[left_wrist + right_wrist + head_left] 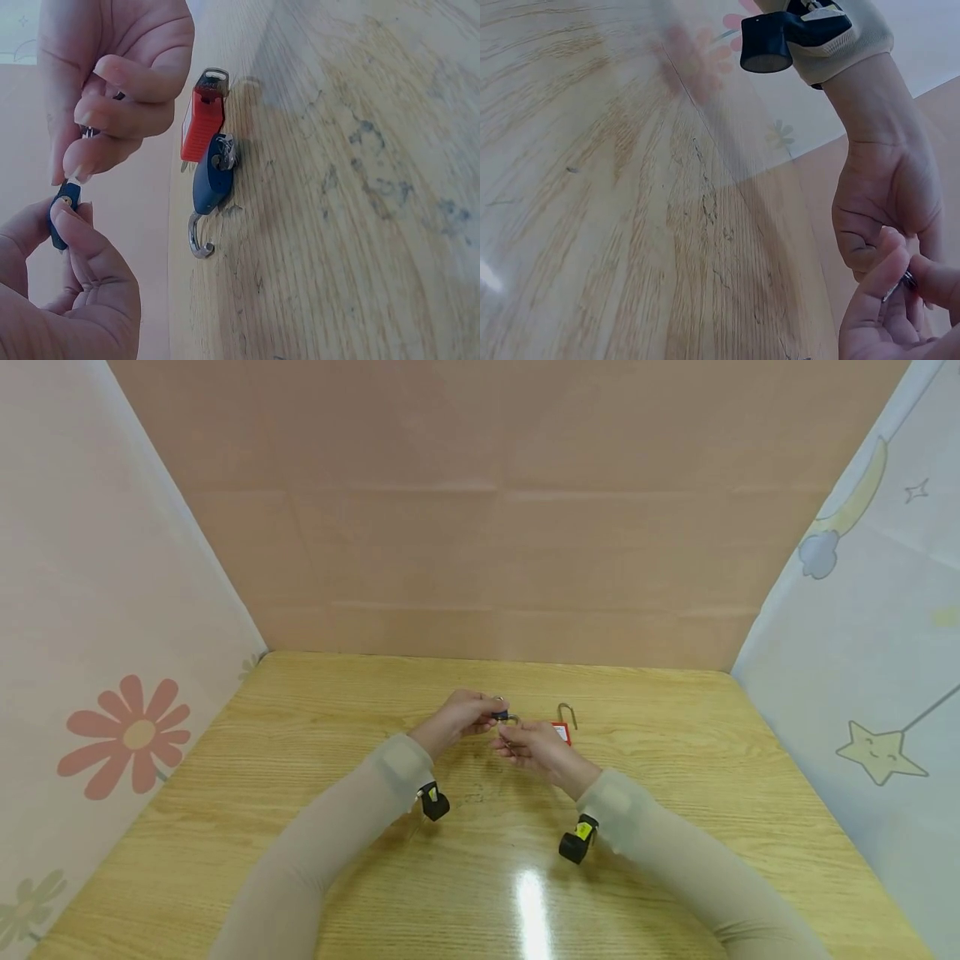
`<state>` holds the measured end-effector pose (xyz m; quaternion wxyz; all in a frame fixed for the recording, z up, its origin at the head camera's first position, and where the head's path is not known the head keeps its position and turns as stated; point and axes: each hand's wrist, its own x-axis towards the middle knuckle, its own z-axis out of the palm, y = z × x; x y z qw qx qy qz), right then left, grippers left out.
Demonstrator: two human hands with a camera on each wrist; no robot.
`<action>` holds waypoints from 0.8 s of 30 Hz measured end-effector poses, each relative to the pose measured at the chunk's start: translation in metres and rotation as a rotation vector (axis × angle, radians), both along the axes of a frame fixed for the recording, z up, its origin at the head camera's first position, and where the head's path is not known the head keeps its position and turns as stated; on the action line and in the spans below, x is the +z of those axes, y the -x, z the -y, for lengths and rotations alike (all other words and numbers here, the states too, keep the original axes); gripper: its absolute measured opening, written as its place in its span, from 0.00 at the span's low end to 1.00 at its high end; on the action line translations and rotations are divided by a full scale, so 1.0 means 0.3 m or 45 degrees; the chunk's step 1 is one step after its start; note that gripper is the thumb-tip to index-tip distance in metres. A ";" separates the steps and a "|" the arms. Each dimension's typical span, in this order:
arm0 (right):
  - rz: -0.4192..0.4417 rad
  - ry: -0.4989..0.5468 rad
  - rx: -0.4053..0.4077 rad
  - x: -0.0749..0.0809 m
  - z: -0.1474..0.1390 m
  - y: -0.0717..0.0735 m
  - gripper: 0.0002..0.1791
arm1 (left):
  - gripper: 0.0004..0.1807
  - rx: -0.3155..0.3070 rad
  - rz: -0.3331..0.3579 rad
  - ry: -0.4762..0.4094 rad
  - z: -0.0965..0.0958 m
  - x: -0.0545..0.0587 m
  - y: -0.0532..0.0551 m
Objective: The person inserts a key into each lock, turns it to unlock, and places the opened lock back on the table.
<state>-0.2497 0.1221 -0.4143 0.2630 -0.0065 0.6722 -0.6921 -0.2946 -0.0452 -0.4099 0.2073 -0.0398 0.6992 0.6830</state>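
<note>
My left hand (468, 712) pinches a small dark blue padlock (64, 214) between thumb and fingers, with its brass keyhole face towards my right hand (536, 750). The right fingers are curled around a small metal key (75, 178), whose end is right at the keyhole. In the right wrist view, a bit of metal (902, 283) shows between the right thumb and fingers. Below the hands, a second blue padlock (214, 184) lies on the table with its shackle (201, 241) open and a key at its keyhole. Beside it lies a red padlock (202, 124), its raised shackle (567, 714) visible from the head.
The wooden table (360, 710) bears scuff marks and a light reflection near its front. A pinkish-brown backdrop (495, 552) stands behind it, with patterned panels at the left and right. Each wrist wears a small black camera (433, 802).
</note>
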 end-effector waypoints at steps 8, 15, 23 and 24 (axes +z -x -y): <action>0.009 0.029 -0.047 0.004 0.013 0.003 0.22 | 0.07 -0.011 -0.008 -0.006 -0.001 -0.007 0.003; 0.028 0.033 -0.077 0.001 0.021 0.012 0.22 | 0.08 -0.002 -0.002 -0.015 -0.002 -0.011 0.006; 0.085 0.154 -0.128 0.002 0.031 0.015 0.20 | 0.08 -0.001 -0.035 0.012 0.000 -0.015 0.005; 0.090 0.172 -0.136 0.001 0.032 0.015 0.20 | 0.08 0.001 -0.035 0.011 0.000 -0.016 0.005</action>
